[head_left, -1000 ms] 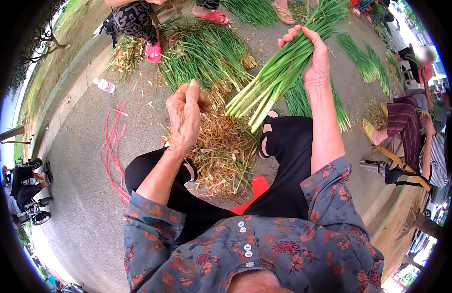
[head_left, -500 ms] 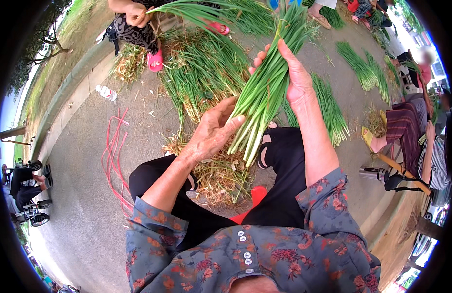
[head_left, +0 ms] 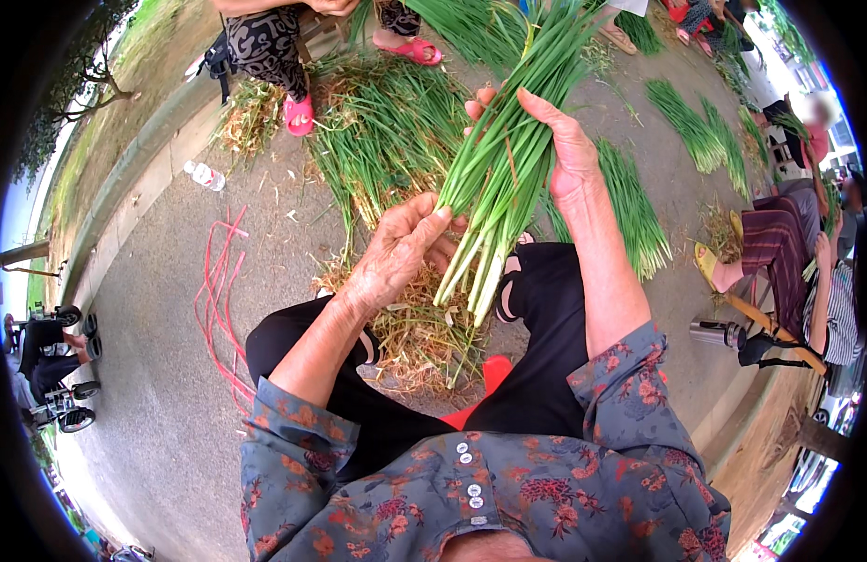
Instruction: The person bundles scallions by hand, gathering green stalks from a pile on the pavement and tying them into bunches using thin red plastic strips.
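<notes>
A thick bunch of garlic chives [head_left: 508, 169] lies across my right hand [head_left: 572, 155], pale stem ends toward me and green leaves pointing away. My right hand cups it from beneath, thumb along one side and fingertips showing on the other. At the lower left of the bunch, my left hand [head_left: 396, 248] pinches with thumb and forefinger at the edge of the stems. A thin brownish strand shows among the leaves. Below my hands, between my knees, lies a heap of dry trimmings [head_left: 419, 337].
A large pile of untrimmed chives [head_left: 396, 131] lies ahead. Cleaner chives [head_left: 630, 211] rest to the right. On the left are red strips [head_left: 218, 309] and a plastic bottle [head_left: 205, 176]. A person in pink slippers [head_left: 299, 116] sits opposite; a metal flask [head_left: 717, 333] lies right.
My left hand has shifted slightly up, its thumb now nearer the bunch's edge. The bunch has tilted a little. The person opposite has drawn their hand and chives back to the right.
</notes>
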### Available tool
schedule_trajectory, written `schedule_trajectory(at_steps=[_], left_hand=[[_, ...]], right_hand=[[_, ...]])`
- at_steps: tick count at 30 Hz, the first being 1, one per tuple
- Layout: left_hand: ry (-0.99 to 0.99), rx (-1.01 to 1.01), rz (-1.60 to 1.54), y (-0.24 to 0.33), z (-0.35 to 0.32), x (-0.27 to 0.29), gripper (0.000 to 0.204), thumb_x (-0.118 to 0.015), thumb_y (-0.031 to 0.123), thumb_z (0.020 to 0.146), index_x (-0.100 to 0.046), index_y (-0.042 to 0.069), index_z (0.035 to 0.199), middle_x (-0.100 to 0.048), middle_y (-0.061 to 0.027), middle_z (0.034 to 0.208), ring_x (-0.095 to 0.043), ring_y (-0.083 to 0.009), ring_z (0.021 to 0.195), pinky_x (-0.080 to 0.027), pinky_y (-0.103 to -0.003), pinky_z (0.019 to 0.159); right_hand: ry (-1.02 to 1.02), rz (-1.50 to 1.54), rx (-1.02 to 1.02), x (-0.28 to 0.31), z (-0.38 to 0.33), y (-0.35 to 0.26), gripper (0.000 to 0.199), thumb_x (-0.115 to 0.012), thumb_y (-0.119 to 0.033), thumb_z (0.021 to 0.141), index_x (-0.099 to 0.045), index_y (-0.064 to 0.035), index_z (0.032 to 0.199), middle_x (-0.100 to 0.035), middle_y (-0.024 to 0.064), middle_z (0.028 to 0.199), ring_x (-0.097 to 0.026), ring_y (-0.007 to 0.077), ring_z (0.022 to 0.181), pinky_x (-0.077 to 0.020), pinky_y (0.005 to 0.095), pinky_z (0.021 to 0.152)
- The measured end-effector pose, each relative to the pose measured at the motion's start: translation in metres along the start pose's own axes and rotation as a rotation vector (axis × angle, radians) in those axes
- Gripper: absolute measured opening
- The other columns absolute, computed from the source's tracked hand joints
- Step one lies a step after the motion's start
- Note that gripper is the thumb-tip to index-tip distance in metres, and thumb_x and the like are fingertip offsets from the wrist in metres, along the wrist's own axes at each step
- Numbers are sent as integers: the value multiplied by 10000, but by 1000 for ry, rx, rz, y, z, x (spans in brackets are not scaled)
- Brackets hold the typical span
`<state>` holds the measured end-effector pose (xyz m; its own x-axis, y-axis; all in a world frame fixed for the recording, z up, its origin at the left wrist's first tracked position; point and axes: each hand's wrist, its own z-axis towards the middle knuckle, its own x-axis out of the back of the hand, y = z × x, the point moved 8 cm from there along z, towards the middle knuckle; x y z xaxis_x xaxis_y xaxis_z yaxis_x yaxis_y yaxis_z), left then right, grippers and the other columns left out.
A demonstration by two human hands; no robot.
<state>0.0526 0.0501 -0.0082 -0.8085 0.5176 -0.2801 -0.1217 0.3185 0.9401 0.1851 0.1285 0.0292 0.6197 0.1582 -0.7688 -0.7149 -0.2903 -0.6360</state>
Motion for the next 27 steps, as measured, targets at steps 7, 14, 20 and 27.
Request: schedule_trajectory(at_steps=[7, 14, 20, 27], left_hand=[[-44, 118, -8, -14, 2, -1, 226, -440, 258, 898, -536, 60, 950, -547, 15, 866, -505, -71, 763, -417, -218, 696], [127, -28, 74, -5, 5, 8, 287, -467, 236, 890, -501, 19, 1075, -547, 12, 930, -475, -69, 852, -376, -232, 798], [121, -20, 83, -4, 7, 18, 150, -531, 187, 853, -546, 56, 926, -553, 31, 822, -467, -46, 748, -371, -201, 709], [108, -49, -121, -3, 7, 20, 82, -543, 139, 845, -546, 57, 844, -546, 11, 715, -475, -69, 628, -372, -186, 597]], right_hand=[[21, 3, -31, 6, -2, 5, 171, -574, -170, 819, -550, -23, 904, -596, 135, 890, -592, 278, 881, -503, 431, 789], [41, -15, -33, 8, -2, 3, 160, -572, -180, 821, -562, -34, 887, -601, 115, 831, -601, 266, 836, -500, 448, 789], [58, 4, -42, 8, 1, 5, 159, -567, -184, 824, -561, -39, 890, -604, 112, 827, -606, 260, 820, -500, 450, 785], [18, -8, -43, 8, 2, 3, 142, -541, -173, 840, -557, -46, 900, -608, 92, 834, -609, 246, 807, -498, 458, 781]])
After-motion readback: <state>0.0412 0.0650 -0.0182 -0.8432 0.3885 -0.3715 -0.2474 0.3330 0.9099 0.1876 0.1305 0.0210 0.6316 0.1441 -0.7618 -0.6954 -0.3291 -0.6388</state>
